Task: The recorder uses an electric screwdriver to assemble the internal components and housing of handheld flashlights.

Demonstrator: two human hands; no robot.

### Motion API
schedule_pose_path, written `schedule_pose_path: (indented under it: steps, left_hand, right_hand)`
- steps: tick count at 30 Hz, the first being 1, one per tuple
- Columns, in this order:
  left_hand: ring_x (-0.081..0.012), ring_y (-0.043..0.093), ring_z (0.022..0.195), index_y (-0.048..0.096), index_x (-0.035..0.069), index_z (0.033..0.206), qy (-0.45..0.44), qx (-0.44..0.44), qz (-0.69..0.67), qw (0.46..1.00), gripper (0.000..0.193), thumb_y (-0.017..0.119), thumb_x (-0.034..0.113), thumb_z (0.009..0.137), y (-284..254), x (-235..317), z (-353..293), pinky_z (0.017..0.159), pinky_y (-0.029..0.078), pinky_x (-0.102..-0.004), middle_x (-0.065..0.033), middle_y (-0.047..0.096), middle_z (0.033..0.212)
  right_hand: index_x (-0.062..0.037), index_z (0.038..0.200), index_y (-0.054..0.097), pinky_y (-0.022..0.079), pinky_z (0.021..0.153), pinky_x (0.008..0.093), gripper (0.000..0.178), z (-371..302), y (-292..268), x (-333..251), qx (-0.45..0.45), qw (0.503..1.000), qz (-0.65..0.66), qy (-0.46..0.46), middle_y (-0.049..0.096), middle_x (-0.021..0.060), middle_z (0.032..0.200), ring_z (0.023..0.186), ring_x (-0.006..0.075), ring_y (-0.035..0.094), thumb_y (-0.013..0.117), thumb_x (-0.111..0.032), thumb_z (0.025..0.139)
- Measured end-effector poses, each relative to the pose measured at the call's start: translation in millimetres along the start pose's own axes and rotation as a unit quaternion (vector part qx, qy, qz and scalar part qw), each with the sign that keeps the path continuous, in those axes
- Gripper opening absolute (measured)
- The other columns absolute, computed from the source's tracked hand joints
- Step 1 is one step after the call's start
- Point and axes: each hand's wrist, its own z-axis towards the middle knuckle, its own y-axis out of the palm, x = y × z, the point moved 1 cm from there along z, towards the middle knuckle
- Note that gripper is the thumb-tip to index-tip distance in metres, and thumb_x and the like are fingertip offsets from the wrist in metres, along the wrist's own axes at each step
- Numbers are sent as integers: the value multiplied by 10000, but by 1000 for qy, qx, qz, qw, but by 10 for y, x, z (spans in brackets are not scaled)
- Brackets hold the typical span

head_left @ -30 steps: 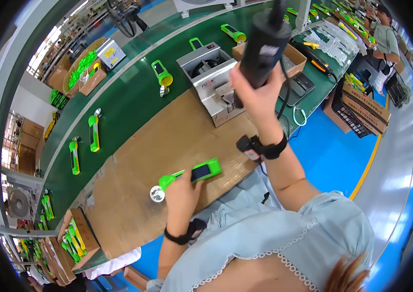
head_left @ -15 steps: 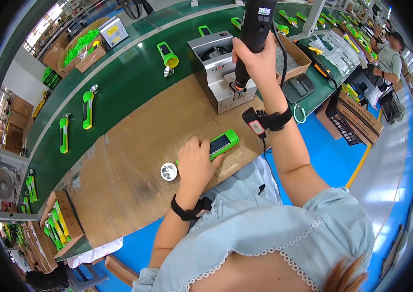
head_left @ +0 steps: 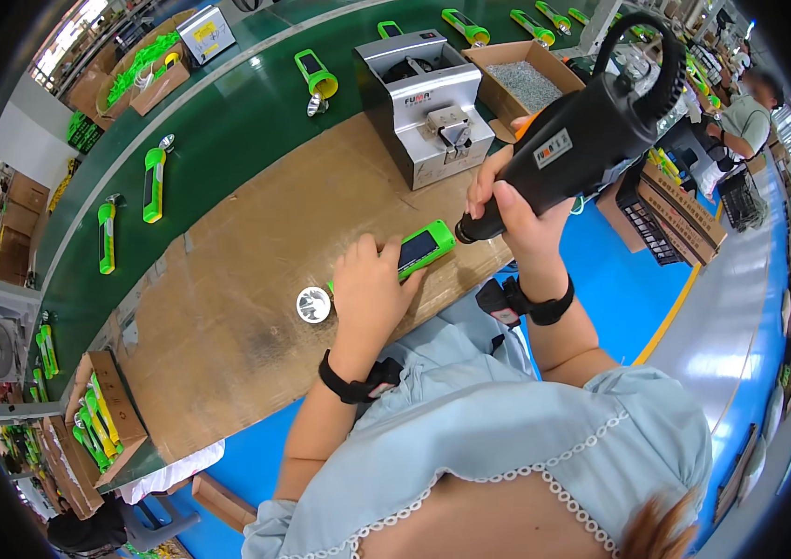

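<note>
The right hand (head_left: pixel 518 216) was wrapped tightly around the grip of a black electric screwdriver (head_left: pixel 570 138), a matte plastic tool with a fat cylindrical body and a coiled cable looping off its far end. Its narrow nose pointed down and left, ending just beside the right end of a green flashlight body (head_left: pixel 421 248). That piece was a flat, glossy bright-green plastic bar with a dark rectangular panel set in its upper face, lying on the near part of a brown cardboard sheet (head_left: pixel 228 279), dull and fibrous, that covered the bench. The left hand (head_left: pixel 372 289) lay palm down over the left end of the flashlight body, fingers curled on it and pinning it to the cardboard. Both wrists wore black bands; the right forearm rose steeply, the left ran low from the near edge.

Just left of the left hand sat a small round silver reflector (head_left: pixel 313 305), shiny and dished. Farther off stood a boxy grey metal screw feeder (head_left: pixel 425 102), and right of it an open cardboard box (head_left: pixel 526 79) holding what looked like small grey screws, though too fine to be certain. Beyond, a smooth dark-green conveyor belt (head_left: pixel 228 121) carried more green flashlights (head_left: pixel 152 183).
</note>
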Motion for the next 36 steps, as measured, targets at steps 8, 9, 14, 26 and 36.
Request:
schedule_pose_path:
  steps: [8, 9, 14, 26, 36]
  left_hand:
    - [-268, 552, 854, 651, 78, 1002, 2, 16, 4, 1000, 429, 764, 299, 651, -1, 18, 9, 723, 423, -378, -86, 559, 877]
    - [-269, 552, 853, 650, 75, 1004, 3, 10, 3, 1000, 438, 767, 303, 650, -10, 22, 8, 724, 423, -378, -87, 562, 880]
    - [-273, 553, 854, 643, 66, 1010, 8, 12, -2, 1000, 472, 774, 332, 643, -26, -4, -12, 724, 423, -376, -90, 568, 894]
    - [-259, 539, 857, 635, 64, 1019, 13, 4, 2, 1000, 505, 772, 352, 628, -27, 13, 8, 721, 412, -370, -77, 567, 903]
    - [-258, 537, 850, 646, 68, 984, 6, 4, 28, 1000, 445, 758, 345, 655, -34, 8, 7, 720, 400, -374, -82, 564, 896]
  right_hand:
    - [-1, 1229, 272, 488, 555, 312, 537, -101, -50, 142, -3, 999, -23, 36, 545, 112, 728, 588, 183, 565, 627, -101, 839]
    - [-1, 1229, 272, 488, 555, 312, 537, -103, -57, 154, -6, 999, -25, 35, 545, 112, 728, 588, 183, 565, 627, -101, 839]
    - [-17, 1220, 274, 497, 583, 318, 513, -138, -37, 175, -28, 999, -7, 16, 549, 119, 758, 613, 186, 567, 614, -89, 842]
    - [14, 959, 483, 471, 570, 234, 286, -184, -52, 389, -18, 996, -43, 78, 591, 38, 746, 653, 88, 581, 652, 56, 732]
    - [7, 1284, 260, 477, 560, 262, 598, -109, -11, 122, 2, 998, 61, 5, 560, 82, 738, 582, 144, 552, 605, 9, 795]
